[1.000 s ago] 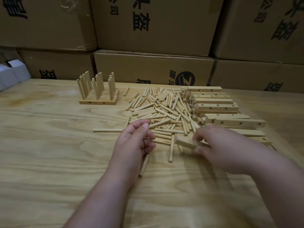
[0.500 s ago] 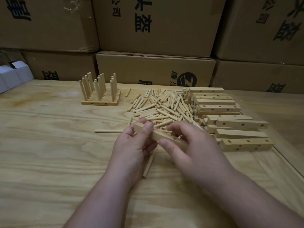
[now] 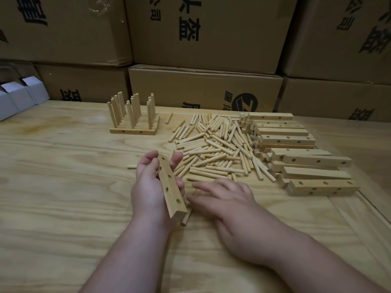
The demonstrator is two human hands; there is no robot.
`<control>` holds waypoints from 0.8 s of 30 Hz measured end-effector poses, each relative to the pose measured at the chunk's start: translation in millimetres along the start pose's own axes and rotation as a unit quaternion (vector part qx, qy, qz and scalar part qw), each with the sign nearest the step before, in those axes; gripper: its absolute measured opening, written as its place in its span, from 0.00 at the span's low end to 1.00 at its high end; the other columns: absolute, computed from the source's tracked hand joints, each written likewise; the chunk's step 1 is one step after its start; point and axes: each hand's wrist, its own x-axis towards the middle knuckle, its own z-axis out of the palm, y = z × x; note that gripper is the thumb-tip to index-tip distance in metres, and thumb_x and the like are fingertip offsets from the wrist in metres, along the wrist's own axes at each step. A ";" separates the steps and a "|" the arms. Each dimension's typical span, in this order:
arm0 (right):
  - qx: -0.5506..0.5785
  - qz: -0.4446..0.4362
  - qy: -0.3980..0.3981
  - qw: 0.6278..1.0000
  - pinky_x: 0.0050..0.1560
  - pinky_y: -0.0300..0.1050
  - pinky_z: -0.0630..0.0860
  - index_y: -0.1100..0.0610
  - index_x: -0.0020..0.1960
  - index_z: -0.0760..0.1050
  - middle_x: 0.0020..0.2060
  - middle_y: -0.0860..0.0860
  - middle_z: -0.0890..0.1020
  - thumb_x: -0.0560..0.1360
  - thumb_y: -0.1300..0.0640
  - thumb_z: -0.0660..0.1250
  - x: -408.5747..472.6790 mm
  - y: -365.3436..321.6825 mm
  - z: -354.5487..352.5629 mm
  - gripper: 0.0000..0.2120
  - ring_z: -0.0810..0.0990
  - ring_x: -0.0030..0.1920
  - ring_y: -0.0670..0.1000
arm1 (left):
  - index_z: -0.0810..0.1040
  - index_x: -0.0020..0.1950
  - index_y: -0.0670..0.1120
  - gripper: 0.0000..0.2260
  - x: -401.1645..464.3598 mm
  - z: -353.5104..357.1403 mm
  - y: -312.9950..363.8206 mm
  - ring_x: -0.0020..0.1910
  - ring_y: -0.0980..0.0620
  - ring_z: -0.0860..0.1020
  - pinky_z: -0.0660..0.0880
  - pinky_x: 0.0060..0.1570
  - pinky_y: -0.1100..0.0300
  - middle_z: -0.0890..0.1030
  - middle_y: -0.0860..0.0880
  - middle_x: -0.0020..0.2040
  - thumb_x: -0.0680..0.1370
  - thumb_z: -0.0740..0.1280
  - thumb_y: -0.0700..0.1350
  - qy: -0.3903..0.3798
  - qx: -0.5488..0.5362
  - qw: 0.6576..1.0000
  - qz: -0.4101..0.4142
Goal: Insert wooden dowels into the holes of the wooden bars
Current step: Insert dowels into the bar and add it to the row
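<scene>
Wooden bar in left hand hides dowel beneath.

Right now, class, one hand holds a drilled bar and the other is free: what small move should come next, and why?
Probably the right hand, open and empty, pinches one dowel from the loose dowels just ahead of it, since the bar in the left hand shows four empty holes.

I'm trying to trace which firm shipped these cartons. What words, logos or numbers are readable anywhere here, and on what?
"头盔", upside down: upper middle carton.
"公司", upside down: same carton.
Round logo with a "Z": lower middle carton; the characters beside it are cut off by the table.
Other cartons' characters: cropped, unreadable.
Wooden bar, dowels, white boxes: no text.
</scene>
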 end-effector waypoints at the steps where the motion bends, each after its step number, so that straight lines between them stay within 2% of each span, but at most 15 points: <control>1: -0.008 -0.004 -0.010 1.000 0.73 0.56 0.50 0.37 0.75 0.60 0.76 0.35 0.59 0.74 0.60 0.52 0.7 0.1 0.8 0.33 0.54 0.75 0.46 | 0.72 0.54 0.55 0.08 0.1 0.3 0.1 0.20 0.51 0.67 0.64 0.20 0.66 0.87 0.43 0.48 0.86 0.55 0.45 0.002 0.003 1.000 0.002; 3: -0.014 -0.009 -0.004 1.000 0.71 0.57 0.50 0.37 0.75 0.61 0.75 0.34 0.63 0.72 0.61 0.52 1.5 0.7 2.5 0.34 0.56 0.75 0.44 | 0.72 0.52 0.55 0.08 0.9 0.2 -0.1 0.19 0.51 0.67 0.64 0.20 0.66 0.86 0.43 0.47 0.86 0.55 0.46 0.000 0.013 1.000 0.007; 5: -0.025 -0.015 0.019 0.999 0.69 0.56 0.52 0.38 0.71 0.66 0.68 0.35 0.71 0.73 0.61 0.54 2.0 1.5 4.2 0.30 0.61 0.72 0.44 | 0.74 0.51 0.55 0.10 1.7 0.0 -1.4 0.19 0.51 0.67 0.63 0.20 0.66 0.86 0.44 0.45 0.86 0.55 0.47 0.000 0.030 0.999 0.015; 7: -0.039 -0.021 0.037 0.998 0.67 0.53 0.53 0.38 0.67 0.71 0.60 0.36 0.74 0.75 0.59 0.58 2.4 2.7 4.4 0.24 0.65 0.66 0.45 | 0.76 0.51 0.56 0.11 1.6 0.5 -1.8 0.20 0.51 0.67 0.63 0.20 0.65 0.85 0.46 0.43 0.86 0.55 0.49 0.004 0.042 0.999 0.020; 10: -0.040 -0.018 0.050 0.998 0.68 0.51 0.51 0.40 0.58 0.78 0.52 0.37 0.73 0.79 0.52 0.62 2.8 4.8 2.0 0.11 0.66 0.62 0.45 | 0.78 0.52 0.55 0.11 0.9 0.2 -1.1 0.20 0.50 0.67 0.63 0.20 0.65 0.83 0.46 0.41 0.85 0.56 0.50 -0.002 0.026 1.000 0.007; 12: -0.035 -0.020 0.053 0.998 0.68 0.49 0.50 0.41 0.54 0.78 0.51 0.37 0.72 0.80 0.49 0.62 2.1 5.9 0.5 0.07 0.66 0.61 0.43 | 0.78 0.54 0.55 0.10 0.4 0.0 -0.3 0.21 0.50 0.67 0.63 0.21 0.65 0.83 0.45 0.41 0.84 0.57 0.48 -0.014 0.015 1.000 -0.002; 15: -0.021 -0.008 0.073 0.997 0.70 0.48 0.54 0.41 0.54 0.73 0.52 0.37 0.74 0.81 0.51 0.60 1.0 6.9 -1.2 0.06 0.67 0.61 0.42 | 0.77 0.60 0.54 0.11 -0.6 1.8 -0.2 0.21 0.50 0.67 0.63 0.21 0.65 0.84 0.45 0.41 0.83 0.58 0.45 -0.020 0.014 1.000 -0.004; 17: 0.001 0.023 0.121 0.992 0.67 0.46 0.60 0.41 0.55 0.71 0.51 0.35 0.73 0.81 0.51 0.57 1.7 10.0 -3.0 0.07 0.68 0.58 0.40 | 0.80 0.59 0.53 0.11 -2.0 2.8 -1.4 0.21 0.51 0.67 0.63 0.21 0.65 0.84 0.45 0.41 0.83 0.58 0.47 -0.026 0.031 0.999 -0.011; 20: 0.042 0.044 0.250 0.966 0.53 0.45 0.70 0.43 0.58 0.74 0.47 0.34 0.74 0.80 0.51 0.60 2.2 15.8 -6.3 0.08 0.70 0.49 0.37 | 0.88 0.48 0.47 0.21 -4.5 2.5 -5.6 0.22 0.52 0.70 0.66 0.21 0.64 0.80 0.45 0.33 0.84 0.57 0.52 -0.043 0.134 0.990 -0.012; 22: 0.073 0.034 0.339 0.937 0.47 0.43 0.74 0.50 0.57 0.79 0.45 0.37 0.77 0.79 0.52 0.64 0.8 18.4 -7.8 0.09 0.76 0.44 0.40 | 0.87 0.52 0.45 0.20 -6.5 3.1 -8.8 0.24 0.52 0.73 0.69 0.22 0.63 0.86 0.46 0.40 0.85 0.56 0.52 -0.057 0.184 0.981 0.016; 24: 0.099 0.023 0.380 0.919 0.46 0.35 0.73 0.55 0.56 0.81 0.45 0.42 0.79 0.78 0.56 0.66 -0.2 21.0 -7.1 0.09 0.77 0.44 0.40 | 0.81 0.59 0.44 0.16 -8.1 4.8 -10.1 0.24 0.53 0.75 0.70 0.23 0.64 0.88 0.47 0.49 0.86 0.56 0.50 -0.071 0.212 0.974 0.036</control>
